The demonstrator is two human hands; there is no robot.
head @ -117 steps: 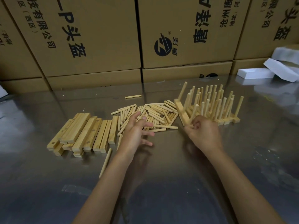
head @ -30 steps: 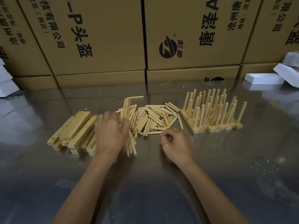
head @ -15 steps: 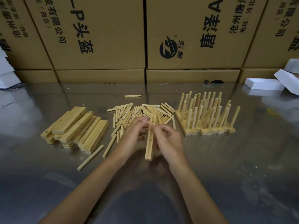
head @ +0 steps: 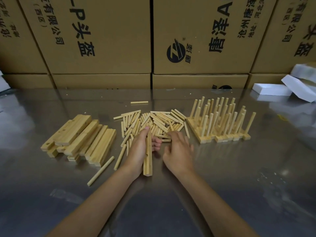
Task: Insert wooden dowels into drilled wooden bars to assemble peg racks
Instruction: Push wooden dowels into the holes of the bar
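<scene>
Pale, matt, smooth-sawn wooden bars (head: 80,139) and round wooden dowels (head: 153,122) on glossy, reflective grey metal tabletop (head: 239,185); dull brown cardboard boxes (head: 102,40) behind; white foam blocks (head: 271,89), upper right.

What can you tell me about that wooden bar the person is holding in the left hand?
The wooden bar is a pale, narrow strip of light wood with visible grain and squared ends. It points away from the person, near end just above the metal table. Two dark drilled holes show along its side edge, and no dowels are in it yet. The left hand wraps it from the left, thumb near its far end; the right hand is beside it, not touching.
</scene>
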